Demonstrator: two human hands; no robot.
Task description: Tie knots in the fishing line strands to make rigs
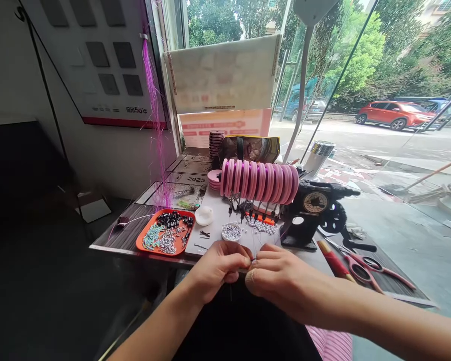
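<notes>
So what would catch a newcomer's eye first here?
Probably the row of pink discs beside the black cranked machine, right of centre. Just below, the left hand and right hand meet over a small item too hidden to identify. The bright orange tray of little parts stands out to their left.

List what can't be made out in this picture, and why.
In the head view:
Small piece between left hand and right hand: mostly hidden by the fingers.
Pink ridged item: cut off by the bottom edge, partly covered by the right forearm.
Pale panel: its print is blurred.
Beads in the white cup: too small and crowded to count.
</notes>
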